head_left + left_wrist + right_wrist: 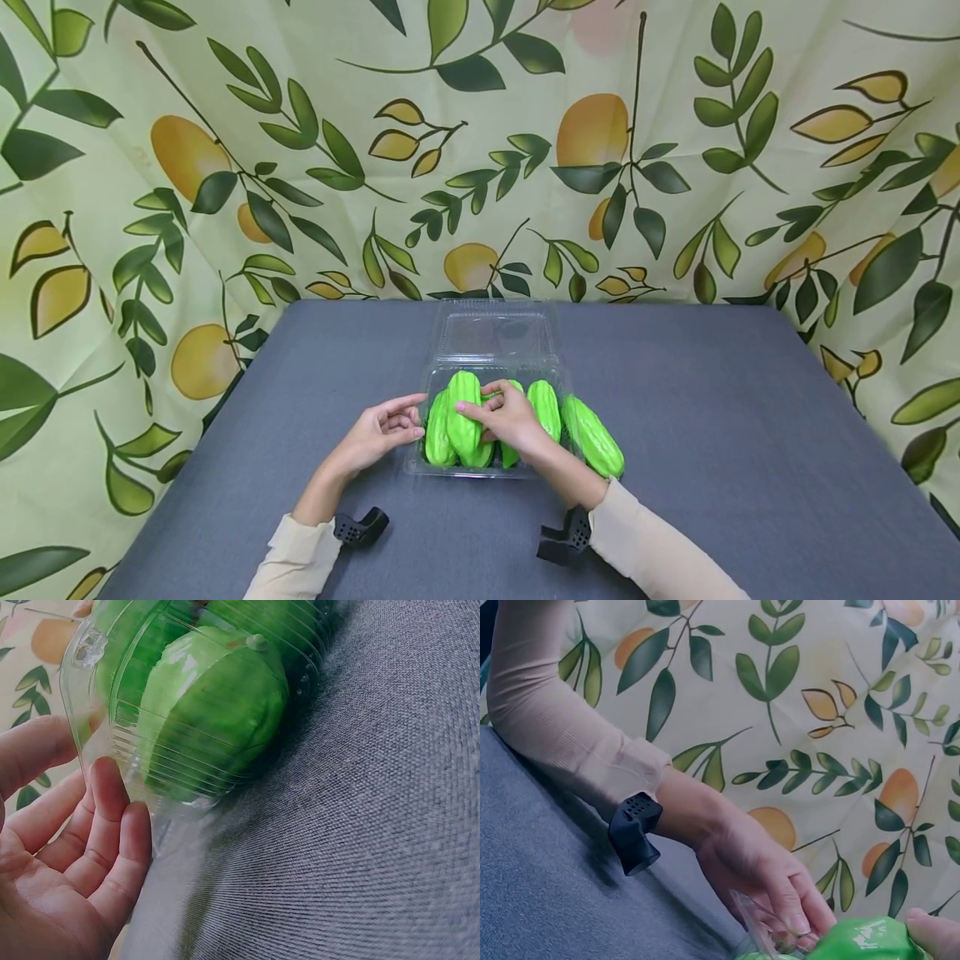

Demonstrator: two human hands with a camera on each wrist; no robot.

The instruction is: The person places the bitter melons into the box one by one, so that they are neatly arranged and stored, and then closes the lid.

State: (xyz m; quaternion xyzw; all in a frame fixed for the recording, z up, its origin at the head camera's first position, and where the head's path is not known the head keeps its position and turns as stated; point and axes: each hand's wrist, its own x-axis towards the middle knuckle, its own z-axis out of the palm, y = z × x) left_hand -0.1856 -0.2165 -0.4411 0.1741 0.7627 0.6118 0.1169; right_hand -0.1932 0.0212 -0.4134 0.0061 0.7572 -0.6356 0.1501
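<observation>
A long, ridged, bright green gourd (463,408) is pinched between the thumb and fingers of my right hand (513,417). It lies over the other gourds in a clear plastic clamshell box (487,472); its glossy end shows beside my right thumb (934,931) in the right wrist view. Several similar gourds lie in the box, one at the left side (437,437) and one at the right (546,407). My left hand (382,429) holds the box's left rim, thumb and curled fingers on the thin plastic. From the left wrist view, a gourd's end (214,712) shows through the wall.
Another green gourd (595,437) lies outside, along the box's right side. The box's lid (495,333) is folded back toward the far edge of the grey table (712,400). Leaf-patterned cloth (480,167) hangs behind and at both sides.
</observation>
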